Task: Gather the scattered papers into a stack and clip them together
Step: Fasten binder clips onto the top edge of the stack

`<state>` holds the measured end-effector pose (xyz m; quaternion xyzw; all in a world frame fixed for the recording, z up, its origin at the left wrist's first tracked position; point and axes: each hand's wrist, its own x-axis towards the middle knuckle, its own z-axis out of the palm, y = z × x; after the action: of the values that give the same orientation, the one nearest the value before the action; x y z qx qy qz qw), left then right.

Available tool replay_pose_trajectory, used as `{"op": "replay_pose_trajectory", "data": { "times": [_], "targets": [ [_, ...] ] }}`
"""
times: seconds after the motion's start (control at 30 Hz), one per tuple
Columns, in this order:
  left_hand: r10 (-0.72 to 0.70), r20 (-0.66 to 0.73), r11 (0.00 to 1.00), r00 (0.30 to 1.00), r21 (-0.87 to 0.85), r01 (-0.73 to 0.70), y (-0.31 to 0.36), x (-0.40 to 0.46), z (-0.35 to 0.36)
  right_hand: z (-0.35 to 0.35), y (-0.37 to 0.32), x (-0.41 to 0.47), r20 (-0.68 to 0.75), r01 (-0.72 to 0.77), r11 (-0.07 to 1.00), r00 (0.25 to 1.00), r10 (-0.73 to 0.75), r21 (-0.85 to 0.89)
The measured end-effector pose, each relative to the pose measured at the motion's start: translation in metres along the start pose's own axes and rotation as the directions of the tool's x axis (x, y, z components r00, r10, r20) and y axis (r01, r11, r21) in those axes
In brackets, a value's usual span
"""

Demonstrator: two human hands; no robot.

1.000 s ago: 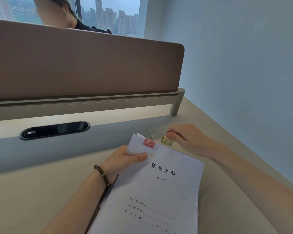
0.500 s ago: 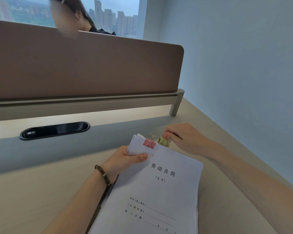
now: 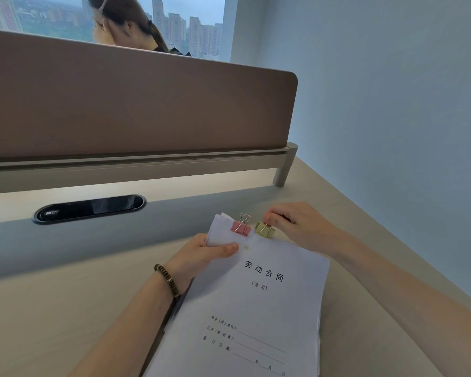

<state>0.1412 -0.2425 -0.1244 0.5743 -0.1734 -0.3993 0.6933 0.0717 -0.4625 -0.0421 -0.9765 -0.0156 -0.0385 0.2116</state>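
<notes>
While left hand grips white paper stack, pink clip seated, right hand pinching yellow metal clip, now pushed onto stack edge.

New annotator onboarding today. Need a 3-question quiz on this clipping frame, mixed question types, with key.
1. True or false: the pink binder clip sits left of the yellow binder clip on the top edge of the paper stack.
2. Which hand pinches the yellow binder clip's wire handle? A) left hand B) right hand C) neither
3. Fill in: the left hand grips the stack at its upper ____ corner.

Key
1. True
2. B
3. left
</notes>
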Motion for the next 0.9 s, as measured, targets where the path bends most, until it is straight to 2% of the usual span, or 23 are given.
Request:
{"op": "replay_pose_trajectory", "data": {
  "times": [0.37,0.7,0.9],
  "targets": [
    [0.015,-0.022,1.0,1.0,0.016,-0.015,0.001,-0.002,0.002,-0.002,0.01,-0.012,0.068,0.006,0.997,0.998,-0.001,-0.074],
    [0.048,-0.031,0.999,0.998,0.011,-0.047,0.001,-0.002,0.003,-0.022,0.036,-0.036,0.146,-0.116,0.99,0.981,0.128,-0.084],
    [0.052,-0.042,0.999,0.998,0.002,-0.052,0.0,-0.002,0.002,-0.027,0.036,-0.038,0.22,-0.127,0.989,0.965,0.141,-0.078]
  ]
}}
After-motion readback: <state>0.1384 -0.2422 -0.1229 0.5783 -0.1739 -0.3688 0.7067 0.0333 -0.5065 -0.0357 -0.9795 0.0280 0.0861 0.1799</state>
